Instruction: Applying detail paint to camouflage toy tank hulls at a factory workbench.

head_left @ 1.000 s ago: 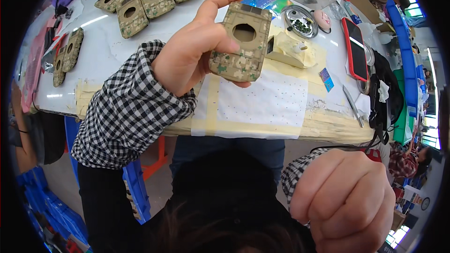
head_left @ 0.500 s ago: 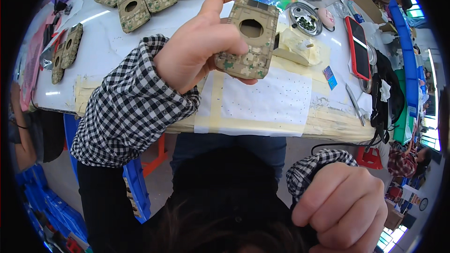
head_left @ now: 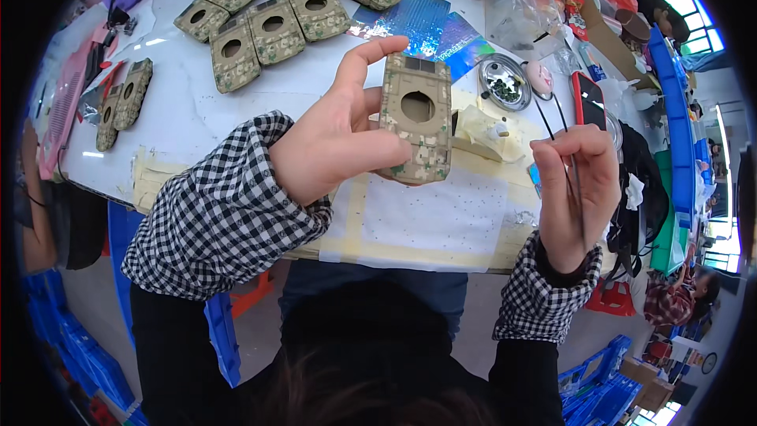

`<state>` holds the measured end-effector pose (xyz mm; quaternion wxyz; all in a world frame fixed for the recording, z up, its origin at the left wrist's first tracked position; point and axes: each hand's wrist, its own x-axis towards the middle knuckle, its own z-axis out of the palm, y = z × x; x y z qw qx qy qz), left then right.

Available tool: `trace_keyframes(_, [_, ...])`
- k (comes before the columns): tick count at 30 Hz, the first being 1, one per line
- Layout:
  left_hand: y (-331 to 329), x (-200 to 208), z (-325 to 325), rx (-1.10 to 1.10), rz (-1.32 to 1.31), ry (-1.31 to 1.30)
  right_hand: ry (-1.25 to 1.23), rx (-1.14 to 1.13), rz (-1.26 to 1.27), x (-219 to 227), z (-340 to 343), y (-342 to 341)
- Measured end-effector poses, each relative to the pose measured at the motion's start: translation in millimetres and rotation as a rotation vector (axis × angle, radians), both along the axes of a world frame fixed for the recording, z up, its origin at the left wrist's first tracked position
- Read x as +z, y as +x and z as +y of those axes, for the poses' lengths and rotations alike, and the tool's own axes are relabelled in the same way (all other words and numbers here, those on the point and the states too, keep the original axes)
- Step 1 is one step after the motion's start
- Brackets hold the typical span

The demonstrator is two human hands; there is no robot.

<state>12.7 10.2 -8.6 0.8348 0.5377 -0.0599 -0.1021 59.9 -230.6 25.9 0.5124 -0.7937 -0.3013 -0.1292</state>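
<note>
- Right hand point(head_left: 593, 180) is now showing up over the near edge of the table point(head_left: 181, 110), not curling low as 0.5 s ago; left hand point(head_left: 331, 138) is keeping the same hold on 1 camouflage shell point(head_left: 430, 139).
- Left grip is half closing on the shell from its left side, thumb pressing the lower face, index finger reaching up beside the top corner; contact there unclear.
- Shell is facing the camera, round hole in its middle, dark panel at its far end.
- Right grip is pinching dark tweezers point(head_left: 579, 189) between thumb and fingers, tips pointing away and standing apart.
- Beyond the left grip, leftward, 7 shells point(head_left: 274, 44) are lying close; 2 more shells point(head_left: 134, 107) are resting well left of it.
- Between the grips, farther out, a yellow-wrapped block point(head_left: 479, 136) is sitting; beyond it a round dish point(head_left: 520, 99) is holding dark green bits.
- Below the left grip, a speckled white sheet point(head_left: 430, 225) is lying on the table.
- Beyond the right grip, a red-cased phone point(head_left: 590, 100) is lying partly hidden.
</note>
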Motion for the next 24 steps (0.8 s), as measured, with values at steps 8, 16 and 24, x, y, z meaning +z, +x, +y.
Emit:
trace_keyframes(8, [-4.6,3.6,-6.9,0.080,-0.074,0.107,-0.420,-0.118,-0.436,-5.6,7.2,11.9])
trace_keyframes(16, [-6.2,5.6,-12.0,0.124,-0.142,0.141,-0.458,-0.118,-0.429,-8.1,8.1,13.3])
trace_keyframes(24, [-8.1,5.8,-11.7,0.109,-0.183,0.130,-0.190,-0.155,-0.344,3.4,8.1,-4.4])
